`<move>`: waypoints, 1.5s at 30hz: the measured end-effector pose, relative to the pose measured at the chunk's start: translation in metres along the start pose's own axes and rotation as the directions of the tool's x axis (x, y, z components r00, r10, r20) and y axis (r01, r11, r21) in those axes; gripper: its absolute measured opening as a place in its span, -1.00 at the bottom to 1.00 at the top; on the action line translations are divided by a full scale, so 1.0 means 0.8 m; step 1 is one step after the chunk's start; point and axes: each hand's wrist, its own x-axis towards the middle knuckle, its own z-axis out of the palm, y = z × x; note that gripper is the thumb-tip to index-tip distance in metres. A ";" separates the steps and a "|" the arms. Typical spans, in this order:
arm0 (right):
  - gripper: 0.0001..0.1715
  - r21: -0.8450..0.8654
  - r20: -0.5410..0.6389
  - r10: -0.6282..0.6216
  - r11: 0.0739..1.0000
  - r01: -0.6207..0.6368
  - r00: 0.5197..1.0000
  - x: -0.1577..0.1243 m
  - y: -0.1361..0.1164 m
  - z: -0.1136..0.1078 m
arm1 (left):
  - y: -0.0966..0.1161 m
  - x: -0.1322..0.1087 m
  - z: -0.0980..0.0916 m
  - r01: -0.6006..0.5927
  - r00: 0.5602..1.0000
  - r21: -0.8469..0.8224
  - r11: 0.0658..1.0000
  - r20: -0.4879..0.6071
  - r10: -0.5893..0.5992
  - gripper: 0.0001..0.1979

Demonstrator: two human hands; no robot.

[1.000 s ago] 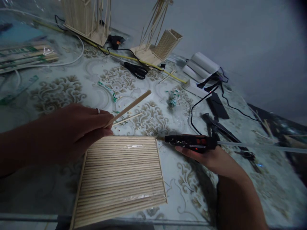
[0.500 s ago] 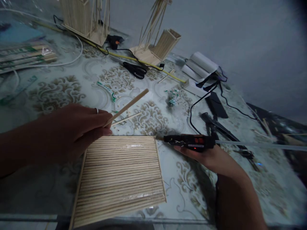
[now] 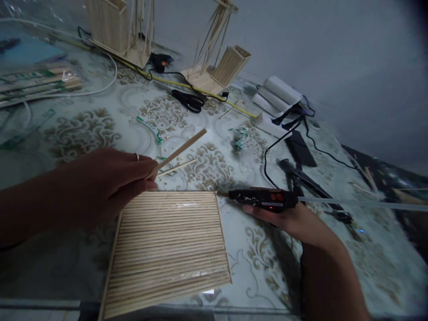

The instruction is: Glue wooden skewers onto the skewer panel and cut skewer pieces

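Between thumb and fingers, my left hand (image 3: 113,178) pinches a thin wooden stick (image 3: 182,149) that slants up to the right. A ring shows on one finger. Below it lies a flat panel of wooden sticks (image 3: 174,249) laid side by side, with shiny glue patches and a strip along its left and right edges. My right hand (image 3: 284,216) is closed around a black hot glue gun (image 3: 264,199) with an orange switch and a lit red light. Its nozzle is at the panel's upper right corner, and a clear glue stick (image 3: 347,203) sticks out behind.
Scissors (image 3: 189,100), a yellow cord (image 3: 177,81) and a second glue gun (image 3: 160,61) lie toward the back. Two stick-built models (image 3: 230,67) stand by the wall. At right are a black pliers-like tool (image 3: 310,183) and a power strip (image 3: 272,126); packaged sticks (image 3: 40,80) lie left.
The whole view has shifted slightly. Both hands, the stick and the glue gun stay nearly in place, with the nozzle still at the panel's corner.
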 end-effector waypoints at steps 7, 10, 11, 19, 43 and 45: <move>-0.41 -0.032 0.028 0.001 0.999 0.000 1.000 0.001 0.002 -0.001 | -0.001 -0.001 0.001 0.010 1.000 -0.026 1.000 0.011 -0.010 -0.72; -0.40 -0.033 0.029 0.008 0.999 -0.007 1.000 0.000 0.005 -0.002 | -0.001 -0.002 0.000 0.021 1.000 -0.039 0.999 0.017 -0.020 -0.72; -0.39 -0.038 0.032 0.019 0.999 -0.017 0.999 -0.001 0.006 -0.003 | -0.001 -0.003 0.000 0.022 1.000 -0.040 0.999 0.020 -0.021 -0.72; -0.41 -0.061 -0.148 0.046 0.997 -0.056 0.988 0.002 0.021 -0.015 | 0.000 -0.006 0.003 0.070 0.996 -0.035 0.997 0.057 -0.068 -0.71; -0.68 -0.569 0.191 -0.560 0.606 0.556 0.806 0.119 -0.134 0.051 | -0.002 -0.003 0.007 0.066 0.997 -0.102 0.993 0.051 -0.061 -0.75; -0.76 -0.583 0.263 -0.561 0.556 0.592 0.785 0.136 -0.146 0.069 | -0.003 -0.003 0.008 0.058 0.998 -0.093 0.994 0.038 -0.055 -0.75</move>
